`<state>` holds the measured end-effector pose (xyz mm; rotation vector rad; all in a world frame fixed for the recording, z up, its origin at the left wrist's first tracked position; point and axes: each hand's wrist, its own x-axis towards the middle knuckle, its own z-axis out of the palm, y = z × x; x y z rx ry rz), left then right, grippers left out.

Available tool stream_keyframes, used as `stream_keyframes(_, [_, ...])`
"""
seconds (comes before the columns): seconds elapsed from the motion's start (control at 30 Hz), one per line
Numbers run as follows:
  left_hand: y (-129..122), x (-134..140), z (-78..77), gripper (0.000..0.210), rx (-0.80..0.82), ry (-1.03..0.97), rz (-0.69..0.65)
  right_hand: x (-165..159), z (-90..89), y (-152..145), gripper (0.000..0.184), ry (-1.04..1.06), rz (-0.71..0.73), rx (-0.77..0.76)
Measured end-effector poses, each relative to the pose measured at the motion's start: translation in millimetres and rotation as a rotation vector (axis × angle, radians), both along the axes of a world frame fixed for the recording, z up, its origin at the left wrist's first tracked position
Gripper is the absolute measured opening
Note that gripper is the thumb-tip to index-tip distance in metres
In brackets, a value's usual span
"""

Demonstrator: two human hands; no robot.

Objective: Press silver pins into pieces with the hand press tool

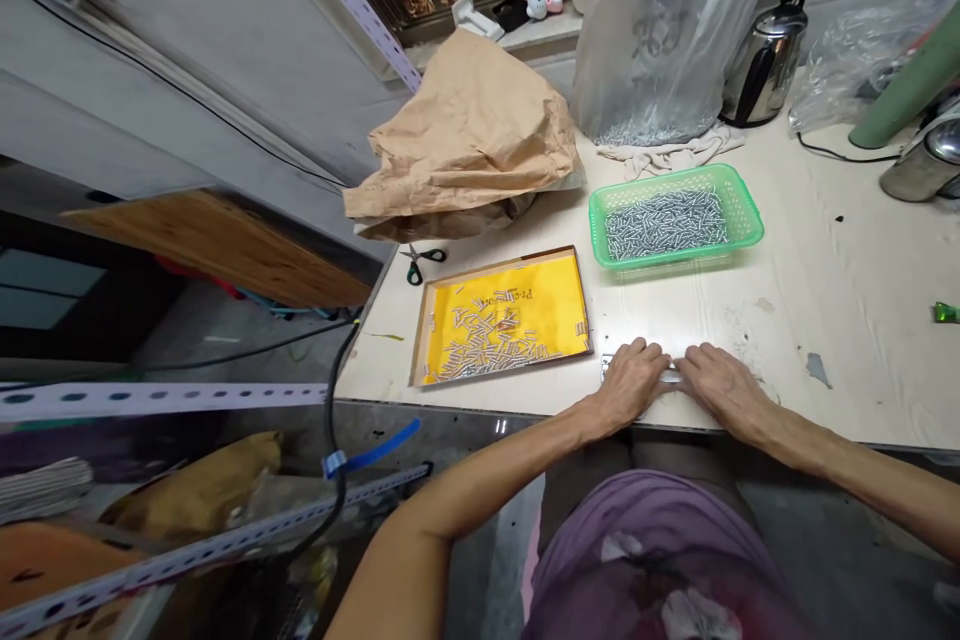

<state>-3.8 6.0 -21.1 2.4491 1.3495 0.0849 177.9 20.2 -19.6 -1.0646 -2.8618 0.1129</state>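
Observation:
Near the table's front edge my left hand (632, 380) and my right hand (718, 382) lie close together, fingers curled down. Both grip a narrow, pale metallic strip (670, 376), which shows in the gap between them. Its left end seems to stick out beside my left hand; the fingers hide most of it, and its exact kind cannot be made out. To the left lies a shallow cardboard tray (415, 340) with a yellow bottom and many loose small metal pins (487, 345). Beyond my hands stands a green plastic basket (671, 265) heaped with similar pins (666, 222).
Scissors (424, 262) with dark green handles lie behind the tray. A crumpled brown paper bag (472, 130), a clear plastic sack (652, 30) and a steel kettle (769, 60) line the back. A green post (911, 80) leans in at right. A black cable (330, 410) hangs left of the table.

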Motion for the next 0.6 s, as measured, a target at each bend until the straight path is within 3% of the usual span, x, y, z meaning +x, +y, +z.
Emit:
stream_keyframes(0.13, [-23, 3, -16.7, 0.042, 0.175, -0.1, 0.099, 13, 6.0, 17, 0.038, 0.03, 0.023, -0.059])
stream_keyframes(0.23, [-46, 10, -28.4, 0.043, 0.25, -0.148, 0.104, 18, 8.1, 28, 0.029, 0.018, 0.024, -0.104])
stream_keyframes(0.33, [-61, 18, -31.8, 0.049, 0.225, -0.194, 0.038, 11, 7.4, 33, 0.02, 0.009, -0.037, -0.075])
stream_keyframes(0.6, [-66, 22, -28.4, 0.05, 0.146, -0.27, -0.01, 0, 10.5, 74, 0.014, 0.071, -0.021, -0.172])
